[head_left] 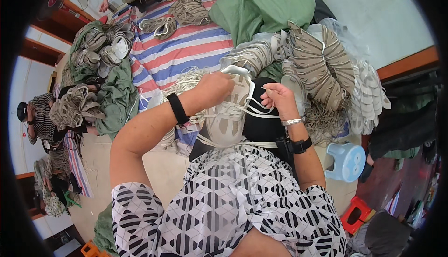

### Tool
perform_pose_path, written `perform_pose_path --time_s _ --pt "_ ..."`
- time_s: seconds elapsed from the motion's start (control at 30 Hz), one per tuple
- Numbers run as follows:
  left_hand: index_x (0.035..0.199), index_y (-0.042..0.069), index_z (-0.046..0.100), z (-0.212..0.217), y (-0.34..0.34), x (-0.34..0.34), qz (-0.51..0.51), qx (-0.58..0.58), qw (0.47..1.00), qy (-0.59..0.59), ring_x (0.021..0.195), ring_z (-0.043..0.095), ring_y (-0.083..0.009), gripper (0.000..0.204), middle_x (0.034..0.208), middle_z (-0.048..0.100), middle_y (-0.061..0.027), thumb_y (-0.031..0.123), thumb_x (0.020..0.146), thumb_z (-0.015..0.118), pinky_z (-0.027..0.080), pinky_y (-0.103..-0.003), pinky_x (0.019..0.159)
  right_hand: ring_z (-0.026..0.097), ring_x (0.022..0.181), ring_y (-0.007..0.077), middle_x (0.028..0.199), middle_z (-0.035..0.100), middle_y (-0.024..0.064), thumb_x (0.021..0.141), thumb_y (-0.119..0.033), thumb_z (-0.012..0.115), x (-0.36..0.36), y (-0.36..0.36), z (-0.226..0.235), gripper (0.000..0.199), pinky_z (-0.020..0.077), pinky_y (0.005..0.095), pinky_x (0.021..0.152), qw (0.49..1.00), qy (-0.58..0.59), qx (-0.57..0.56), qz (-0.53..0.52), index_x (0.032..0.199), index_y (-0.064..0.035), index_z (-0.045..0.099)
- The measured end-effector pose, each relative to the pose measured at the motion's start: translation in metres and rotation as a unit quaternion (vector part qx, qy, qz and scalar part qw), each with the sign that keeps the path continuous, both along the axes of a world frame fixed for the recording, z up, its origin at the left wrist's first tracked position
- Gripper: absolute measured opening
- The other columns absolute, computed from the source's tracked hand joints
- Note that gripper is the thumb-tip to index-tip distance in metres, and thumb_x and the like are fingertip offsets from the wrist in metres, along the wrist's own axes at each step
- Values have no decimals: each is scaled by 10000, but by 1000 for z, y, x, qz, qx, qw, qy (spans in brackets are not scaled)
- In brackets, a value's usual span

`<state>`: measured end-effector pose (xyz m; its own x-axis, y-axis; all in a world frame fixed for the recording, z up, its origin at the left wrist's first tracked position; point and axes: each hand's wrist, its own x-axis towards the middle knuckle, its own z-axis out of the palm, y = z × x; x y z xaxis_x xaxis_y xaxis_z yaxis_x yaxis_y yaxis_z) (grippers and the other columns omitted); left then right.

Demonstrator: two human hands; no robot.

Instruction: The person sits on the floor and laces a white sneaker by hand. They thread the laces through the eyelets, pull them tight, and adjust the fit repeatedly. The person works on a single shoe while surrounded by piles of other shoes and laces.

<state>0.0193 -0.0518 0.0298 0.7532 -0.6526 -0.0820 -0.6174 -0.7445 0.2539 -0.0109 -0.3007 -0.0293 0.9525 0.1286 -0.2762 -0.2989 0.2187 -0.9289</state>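
Observation:
A beige-and-white shoe upper (227,128) with cut-out panels lies over my lap, its white-rimmed opening pointing away from me. My left hand (217,89) is closed on its left edge near that opening. Out to the right of the upper, my right hand (281,100) pinches the end of a white shoelace (262,113). The lace runs from there across to the upper's middle. More white lace lies across my lap at the upper's near end. My left fingertips are partly hidden behind the hand.
Beside my left forearm is a heap of white laces (184,80). Bundled shoe uppers (322,65) are stacked ahead right, near a green sack (263,9) on a striped sheet (182,47). A blue stool (346,162) stands right. Other people (42,117) sit left and far ahead.

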Motion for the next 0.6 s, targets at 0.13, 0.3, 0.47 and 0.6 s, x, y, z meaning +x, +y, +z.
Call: perform_pose_path --time_s 0.13,0.3,0.47,0.6 --pt "838 32 611 3 -10 6 -45 99 994 -16 886 610 -307 115 888 613 -118 85 738 629 517 -417 709 591 531 93 741 659 74 912 -95 571 -2 -3 -8 113 459 199 462 1000 -13 -9 26 960 -3 616" --pt "870 -10 593 6 -18 0 -42 138 989 -14 932 597 -315 163 958 602 -130 40 717 617 523 -419 716 579 521 81 726 650 64 918 -115 566 -2 0 -13 119 449 192 458 999 -27 -12 16 967 -11 598" --pt "898 39 599 -7 -20 -8 21 56 998 6 937 574 -304 147 953 595 -104 88 761 615 511 -422 719 563 507 72 712 642 60 927 -129 558 -5 2 -19 123 440 184 450 999 -35 11 -1 970 -15 578" --pt "891 104 601 -13 -9 -5 7 -24 999 33 933 560 -294 87 913 592 -74 135 810 593 492 -429 693 566 516 70 728 647 71 935 -123 546 -4 1 -16 135 444 182 454 999 -33 31 2 1003 -8 564"
